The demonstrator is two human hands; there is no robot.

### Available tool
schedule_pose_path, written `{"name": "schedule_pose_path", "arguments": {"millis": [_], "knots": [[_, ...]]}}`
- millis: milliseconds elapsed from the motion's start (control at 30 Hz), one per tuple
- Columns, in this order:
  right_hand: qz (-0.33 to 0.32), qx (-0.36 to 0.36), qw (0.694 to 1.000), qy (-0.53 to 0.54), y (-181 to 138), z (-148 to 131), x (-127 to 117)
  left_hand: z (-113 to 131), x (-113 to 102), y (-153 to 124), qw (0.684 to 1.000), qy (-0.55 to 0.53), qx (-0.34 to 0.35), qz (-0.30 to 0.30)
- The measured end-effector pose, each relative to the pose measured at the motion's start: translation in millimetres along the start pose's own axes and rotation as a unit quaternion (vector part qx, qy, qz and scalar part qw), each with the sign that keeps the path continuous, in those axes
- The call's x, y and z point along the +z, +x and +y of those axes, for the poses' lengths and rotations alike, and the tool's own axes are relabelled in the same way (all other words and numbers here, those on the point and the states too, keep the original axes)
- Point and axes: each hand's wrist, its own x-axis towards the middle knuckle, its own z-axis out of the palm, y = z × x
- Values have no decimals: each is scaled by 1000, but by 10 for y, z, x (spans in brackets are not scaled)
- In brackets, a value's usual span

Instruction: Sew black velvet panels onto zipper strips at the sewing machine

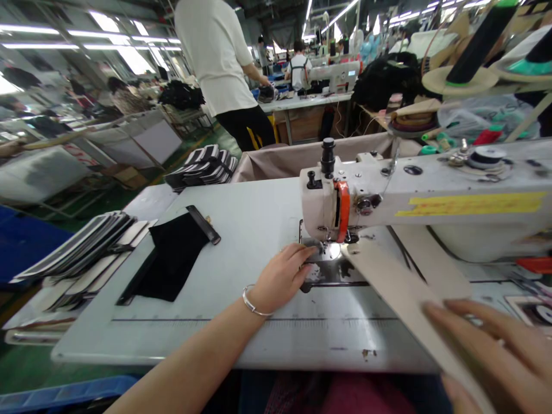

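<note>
My left hand [282, 276] rests on the white sewing table [241, 230] with its fingers stretched toward the needle plate of the white sewing machine [345, 201]. Nothing is in it. My right hand [495, 356] lies at the lower right with fingers extended flat on a long beige strip [401, 293], thumb below the strip's edge. The strip runs diagonally up to the presser foot under the machine head. A silver bangle sits on my left wrist.
A black fabric piece [172, 259] and a black bar lie left of centre on the table. Stacks of black-and-white pieces [81, 253] sit at the left edge, more [204, 164] behind. A person in a white shirt [219, 63] stands beyond. Thread cones [474, 52] stand upper right.
</note>
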Motion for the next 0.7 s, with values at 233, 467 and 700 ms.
{"name": "schedule_pose_path", "arguments": {"millis": [233,467,700], "knots": [[-71,-104,992,15,263,-707,574,-9,12,-4,993,7,113,-44],[-112,-196,971,74,826,-231,888,-152,-45,-7,993,-12,59,-101],[-112,-166,976,87,854,-185,950,-235,-84,37,981,-89,34,-170]]}}
